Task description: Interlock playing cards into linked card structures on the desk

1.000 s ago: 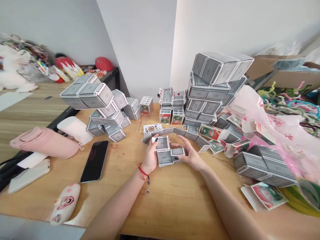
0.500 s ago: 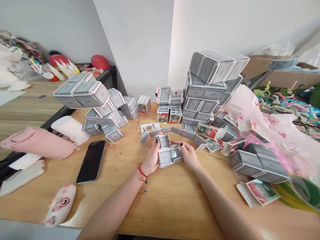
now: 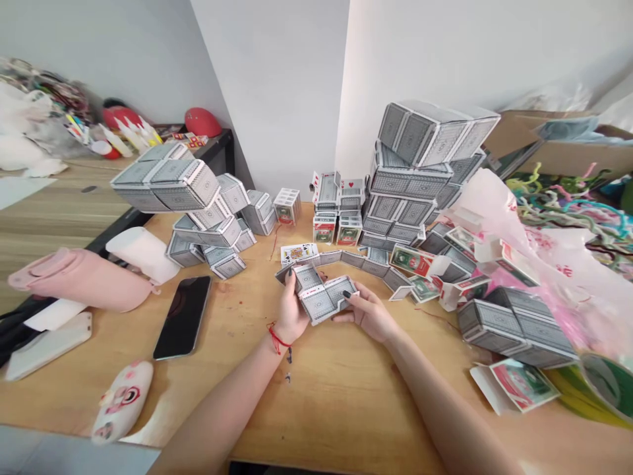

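Between both hands, just above the table, is a piece made of folded playing cards [image 3: 319,305] with grey patterned backs. My left hand [image 3: 291,310], with a red string bracelet at the wrist, grips its left side, thumb on top. On its right side, my right hand [image 3: 368,312] pinches a card, the thumb above and fingers partly hidden beneath. Behind the hands, a curved strip of joined folded cards [image 3: 353,260] stands on the table. A face-up playing card [image 3: 298,253] lies beside that strip's left part.
Stacked card blocks [image 3: 413,171] rise at the right, with another stack [image 3: 212,218] at the left. A phone [image 3: 182,318], a pink bottle [image 3: 82,280] and a white oval case [image 3: 123,401] lie left. Opened card boxes [image 3: 514,384] and a tape roll [image 3: 593,389] sit right.
The held card piece has turned and shifted slightly left, its right side now higher. Both hands still hold it, and the right thumb has moved onto its right card. The view has shifted slightly.
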`<state>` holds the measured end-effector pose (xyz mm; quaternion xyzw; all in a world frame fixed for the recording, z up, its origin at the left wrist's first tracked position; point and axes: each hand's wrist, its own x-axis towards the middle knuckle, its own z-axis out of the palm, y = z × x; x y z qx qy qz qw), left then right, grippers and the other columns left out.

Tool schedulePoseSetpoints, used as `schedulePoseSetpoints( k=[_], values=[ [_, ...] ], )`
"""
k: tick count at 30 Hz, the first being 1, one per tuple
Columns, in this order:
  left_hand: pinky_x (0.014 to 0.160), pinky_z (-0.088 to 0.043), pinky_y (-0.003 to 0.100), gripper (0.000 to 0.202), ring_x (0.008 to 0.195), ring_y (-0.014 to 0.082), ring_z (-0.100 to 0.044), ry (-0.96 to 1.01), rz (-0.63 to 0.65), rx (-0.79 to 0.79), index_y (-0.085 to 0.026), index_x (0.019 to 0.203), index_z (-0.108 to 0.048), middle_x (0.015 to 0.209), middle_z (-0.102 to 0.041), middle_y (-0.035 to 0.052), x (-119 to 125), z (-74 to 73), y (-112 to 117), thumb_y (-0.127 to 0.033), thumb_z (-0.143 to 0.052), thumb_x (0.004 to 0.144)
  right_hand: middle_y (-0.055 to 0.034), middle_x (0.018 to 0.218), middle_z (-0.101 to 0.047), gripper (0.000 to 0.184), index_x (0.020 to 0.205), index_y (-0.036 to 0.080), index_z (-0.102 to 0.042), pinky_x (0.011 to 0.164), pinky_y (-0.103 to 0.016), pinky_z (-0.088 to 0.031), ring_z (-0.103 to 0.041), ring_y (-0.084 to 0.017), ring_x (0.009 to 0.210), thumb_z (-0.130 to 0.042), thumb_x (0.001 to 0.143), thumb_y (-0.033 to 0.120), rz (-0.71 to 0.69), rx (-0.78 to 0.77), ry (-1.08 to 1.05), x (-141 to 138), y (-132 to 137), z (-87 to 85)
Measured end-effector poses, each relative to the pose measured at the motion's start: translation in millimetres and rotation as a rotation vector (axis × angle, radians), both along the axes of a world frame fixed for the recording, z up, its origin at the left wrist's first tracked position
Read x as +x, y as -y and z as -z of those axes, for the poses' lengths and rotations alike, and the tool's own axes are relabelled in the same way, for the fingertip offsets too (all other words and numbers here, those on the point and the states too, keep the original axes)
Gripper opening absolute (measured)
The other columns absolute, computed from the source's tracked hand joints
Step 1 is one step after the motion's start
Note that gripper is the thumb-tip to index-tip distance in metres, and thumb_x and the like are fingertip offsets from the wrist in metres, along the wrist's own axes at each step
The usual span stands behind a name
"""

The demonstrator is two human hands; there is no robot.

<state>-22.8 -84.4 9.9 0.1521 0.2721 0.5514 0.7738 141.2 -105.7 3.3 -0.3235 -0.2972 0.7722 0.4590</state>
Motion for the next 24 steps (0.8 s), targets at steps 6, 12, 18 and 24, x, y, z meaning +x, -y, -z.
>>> schedulePoseSetpoints(
  k=[6,12,18,24],
  values=[
    [0.083,-0.045,0.038,0.022,0.092,0.0216,-0.061,-0.095,-0.107,0.123,-0.020,0.088,-0.052,0.096,-0.065,0.0043,-4,0.1,0,-0.039,-0.050,0.078,0.0009,0.086,-0.061,0.037,0.100,0.026,-0.052,0.060,-0.035,-0.053,-0.060,-0.017,0.071,-0.059,0.066,0.014,0.087,0.005,-0.006,-1,-2,-0.9],
    [0.094,-0.038,0.040,0.029,0.109,0.0214,-0.052,-0.636,-0.116,0.467,-0.019,0.103,-0.054,0.116,-0.057,0.0063,-8,9.2,5,-0.021,-0.037,0.080,-0.0017,0.104,-0.061,0.050,0.108,0.030,-0.048,0.068,-0.032,-0.048,-0.059,-0.019,0.086,-0.059,0.061,0.015,0.400,0.068,0.128,8,-9,9.3],
    [0.100,-0.036,0.040,0.038,0.117,0.0203,-0.044,-1.335,-0.181,0.892,-0.019,0.118,-0.049,0.123,-0.052,0.0074,-8,7.1,15,-0.014,-0.041,0.081,-0.0059,0.113,-0.056,0.047,0.113,0.027,-0.045,0.072,-0.033,-0.046,-0.056,-0.021,0.096,-0.055,0.068,0.023,0.537,0.238,0.452,14,-12,19.0],
    [0.096,-0.039,0.044,0.033,0.114,0.0221,-0.047,-1.459,-0.394,1.189,-0.020,0.108,-0.054,0.109,-0.059,0.0067,-17,-3.9,15,-0.012,-0.046,0.078,-0.0080,0.105,-0.060,0.035,0.104,0.021,-0.057,0.076,-0.035,-0.044,-0.055,-0.022,0.096,-0.048,0.070,0.018,0.549,0.517,0.949,13,-11,20.1]
  ],
)
